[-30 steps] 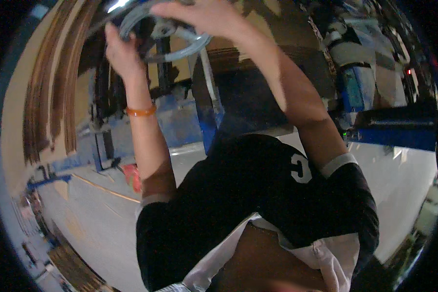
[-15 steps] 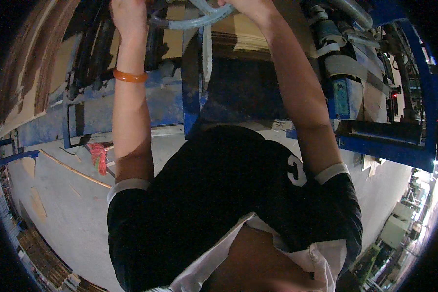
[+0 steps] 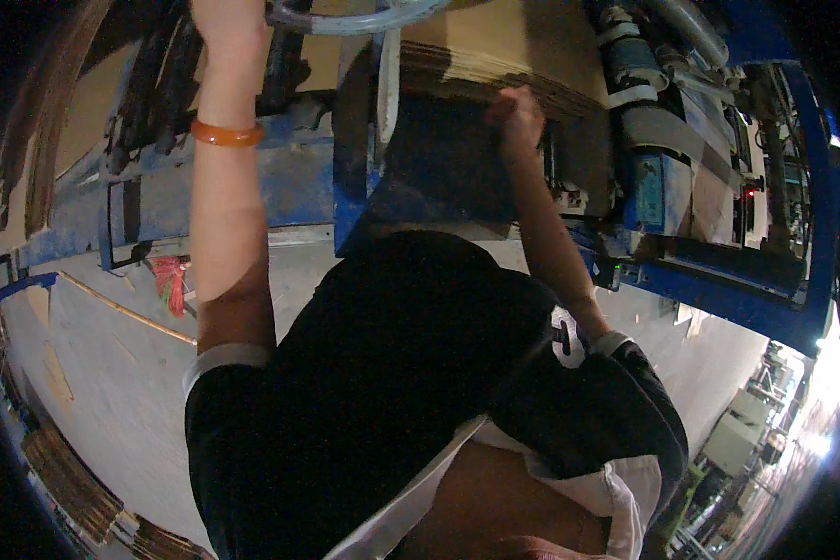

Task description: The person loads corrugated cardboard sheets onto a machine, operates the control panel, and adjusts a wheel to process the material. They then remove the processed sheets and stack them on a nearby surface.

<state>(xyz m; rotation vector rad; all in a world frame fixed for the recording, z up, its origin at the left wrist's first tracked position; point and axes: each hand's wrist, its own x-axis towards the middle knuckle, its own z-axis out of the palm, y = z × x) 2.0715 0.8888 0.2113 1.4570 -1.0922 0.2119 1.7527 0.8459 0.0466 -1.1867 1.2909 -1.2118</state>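
Observation:
A light blue-grey handwheel [image 3: 364, 22] crosses the top edge of the view. My left hand [image 3: 231, 26] is at the top edge, just left of the wheel. Its fingers are cut off by the frame, so their grip is hidden. My right hand [image 3: 521, 112] is below and to the right of the wheel, off it, with fingers curled in and no object visible in them. It hovers in front of the edge of a stack of brown cardboard sheets [image 3: 495, 70]; whether it touches them I cannot tell.
Blue machine framing [image 3: 299, 187] runs across in front of me. Rollers [image 3: 658, 126] and a blue frame stand at the right. On the floor at left lie a long wooden stick [image 3: 126, 308] and a red-bristled broom [image 3: 168, 285]. Cardboard stacks [image 3: 70, 485] sit at lower left.
My right hand has left the handwheel and come down toward me beside the cardboard stack. My left hand has shifted slightly up and left in view, and the whole view has moved a little.

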